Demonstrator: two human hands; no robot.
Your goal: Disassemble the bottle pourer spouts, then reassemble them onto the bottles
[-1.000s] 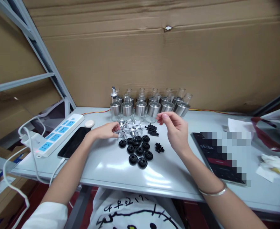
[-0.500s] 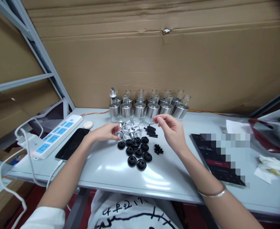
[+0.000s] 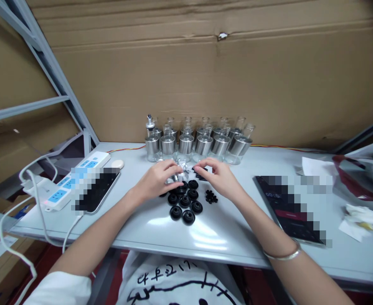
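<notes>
My left hand (image 3: pixel 161 178) is closed around a small silver-and-clear pourer top (image 3: pixel 176 178), just above the pile. Behind and between my hands lie more of these silver-and-clear tops (image 3: pixel 184 164), partly hidden by my fingers. My right hand (image 3: pixel 217 174) is curled in a pinch over the small black stick-like pieces (image 3: pixel 201 173); what its fingertips hold, if anything, I cannot make out. Black round ribbed stoppers (image 3: pixel 184 201) lie in a group in front of my hands. Tiny black caps (image 3: pixel 211 196) form a little heap below my right hand.
Two rows of glass bottles with steel sleeves (image 3: pixel 186 145) stand at the back; one at left carries a pourer (image 3: pixel 150 123). A power strip (image 3: pixel 78 180) and a phone (image 3: pixel 99 192) lie left. A tablet-like device (image 3: pixel 285 207) and crumpled tissue (image 3: pixel 361 218) lie right.
My left hand has moved right, from the pile's left edge to its middle, and now holds a pourer top. My right hand has come left and slightly down over the black sticks.
</notes>
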